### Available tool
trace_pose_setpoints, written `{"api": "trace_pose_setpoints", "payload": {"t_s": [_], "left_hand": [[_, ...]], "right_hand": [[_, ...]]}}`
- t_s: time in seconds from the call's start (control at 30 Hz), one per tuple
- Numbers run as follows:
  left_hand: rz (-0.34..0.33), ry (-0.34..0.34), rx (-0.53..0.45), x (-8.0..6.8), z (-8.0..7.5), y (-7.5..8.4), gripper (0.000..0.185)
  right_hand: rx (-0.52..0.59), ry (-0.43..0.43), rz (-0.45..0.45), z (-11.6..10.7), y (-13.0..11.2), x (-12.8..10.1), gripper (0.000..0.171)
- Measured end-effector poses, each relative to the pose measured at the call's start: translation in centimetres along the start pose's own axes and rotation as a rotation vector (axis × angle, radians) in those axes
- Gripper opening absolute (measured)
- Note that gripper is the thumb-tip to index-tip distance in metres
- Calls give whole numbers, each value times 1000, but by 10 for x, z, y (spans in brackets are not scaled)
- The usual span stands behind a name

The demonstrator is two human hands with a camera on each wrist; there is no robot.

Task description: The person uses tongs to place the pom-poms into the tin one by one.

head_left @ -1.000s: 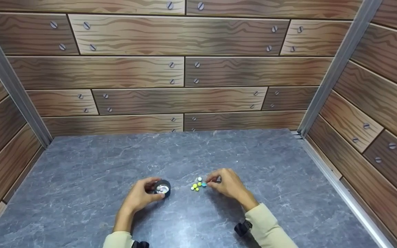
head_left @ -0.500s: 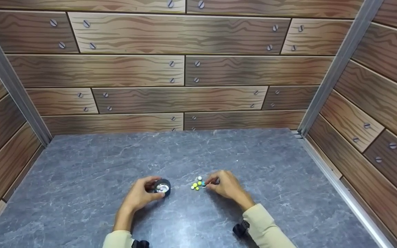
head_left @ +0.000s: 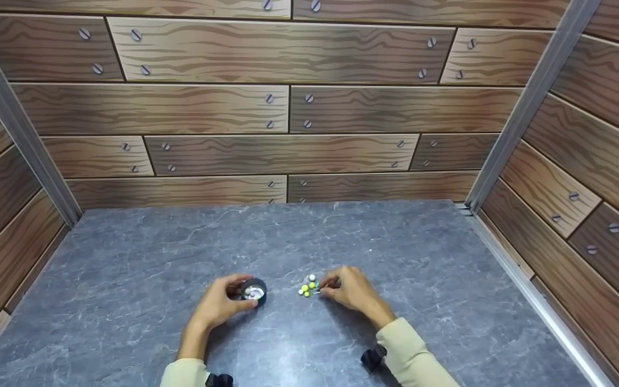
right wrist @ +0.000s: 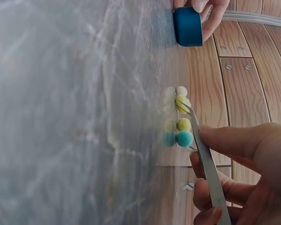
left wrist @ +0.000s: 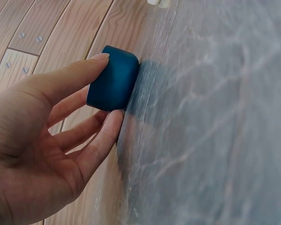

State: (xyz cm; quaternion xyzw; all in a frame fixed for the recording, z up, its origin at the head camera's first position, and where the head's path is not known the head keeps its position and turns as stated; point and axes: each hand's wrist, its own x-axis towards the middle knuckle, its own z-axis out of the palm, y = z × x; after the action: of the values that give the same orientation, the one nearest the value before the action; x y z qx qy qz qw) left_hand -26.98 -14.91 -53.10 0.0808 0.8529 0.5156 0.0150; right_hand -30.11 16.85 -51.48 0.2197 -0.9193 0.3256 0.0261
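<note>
Head view: L hand grips a small dark blue cup on the grey tabletop, thumb + fingers curled round its side; white balls inside the cup. R hand sits just right of a small cluster of balls, clenched on metal tweezers. Cup and cluster are near each other, not touching, both in front-centre of the tabletop. Wood-plank walls w/ screws on 3 sides.

L wrist view: cup pinched btw thumb on top and fingers below, base against the tabletop.

R wrist view: tweezers held btw thumb and fingers of R hand, tips at a yellow ball. Another yellow ball and a teal ball lie just beside the tweezer shaft, a white ball past the tip. Can't tell if the tips actually clamp the yellow ball or just touch it. Cup w/ L hand farther off.
</note>
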Motion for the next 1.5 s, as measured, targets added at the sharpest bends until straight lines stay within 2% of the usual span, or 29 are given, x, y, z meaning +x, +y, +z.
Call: {"api": "trace_pose_setpoints", "payload": {"t_s": [0.27,0.6,0.97,1.5], "left_hand": [[27,1,-10,-2,-1,0,56],[27,3,-20,-2,-1,-1,56],[-3,7,-7,-1,-1,1,57],[26,2,-5,-1,-1,-1,55]], "right_hand": [[4,-6,-36,3,-1,0,5],[4,-23,-21,5,-5,0,6],[-22,22,-30,5,-11,-1,4],[-52,32,-35,6,-28,8,5]]}}
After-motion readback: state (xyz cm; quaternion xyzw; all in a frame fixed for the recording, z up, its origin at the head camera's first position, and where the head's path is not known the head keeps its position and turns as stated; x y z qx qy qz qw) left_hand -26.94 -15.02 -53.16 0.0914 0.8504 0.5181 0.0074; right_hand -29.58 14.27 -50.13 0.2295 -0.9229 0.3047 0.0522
